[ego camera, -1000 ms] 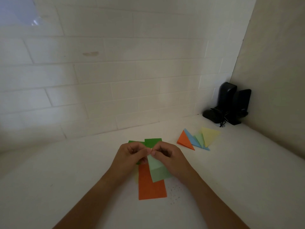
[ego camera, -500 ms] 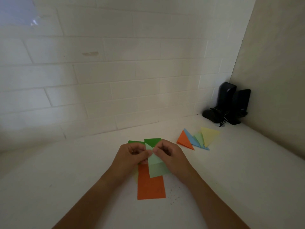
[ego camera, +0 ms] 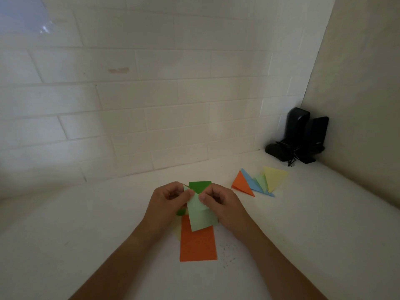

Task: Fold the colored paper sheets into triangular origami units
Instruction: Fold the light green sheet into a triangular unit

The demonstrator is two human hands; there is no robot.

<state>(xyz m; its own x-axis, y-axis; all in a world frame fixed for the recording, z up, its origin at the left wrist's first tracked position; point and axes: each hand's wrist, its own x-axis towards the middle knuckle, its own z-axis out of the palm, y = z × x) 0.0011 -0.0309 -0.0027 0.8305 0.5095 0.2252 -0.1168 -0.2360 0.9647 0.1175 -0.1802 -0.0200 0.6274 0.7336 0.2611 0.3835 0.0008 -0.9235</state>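
Your left hand [ego camera: 167, 201] and right hand [ego camera: 223, 202] meet over the middle of the white counter [ego camera: 86, 234], both with fingers curled. Each pinches the upper part of the light green sheet [ego camera: 200, 215]: left thumb on its upper left edge, right thumb on its upper right edge. The sheet is lifted at the top and tilted, its top corner poking up beside your left fingers. A horizontal crease runs across it about halfway down; the lower half hangs over the papers below.

Under your hands lies a loose stack of flat sheets. The orange sheet [ego camera: 198, 243] is nearest you, a rectangle lying flat on the counter, its far end covered by the light green sheet. The dark green sheet [ego camera: 199, 186] shows beyond your fingertips, with a small sliver of it also visible below your left hand. A pale yellow sheet [ego camera: 178, 231] peeks out at the left edge of the orange one; most of it is hidden.

To the right and farther back, well apart from the stack, four folded triangles lie overlapped in a row: orange triangle [ego camera: 242, 185], blue triangle [ego camera: 252, 184], light green triangle [ego camera: 260, 180], yellow triangle [ego camera: 275, 176].

In the far right corner, against the tiled wall [ego camera: 151, 105], stand two black objects [ego camera: 303, 135] with a tangle of black cord at their base; I cannot tell what they are.

A scatter of tiny dark specks [ego camera: 229, 254] marks the counter just right of the orange sheet
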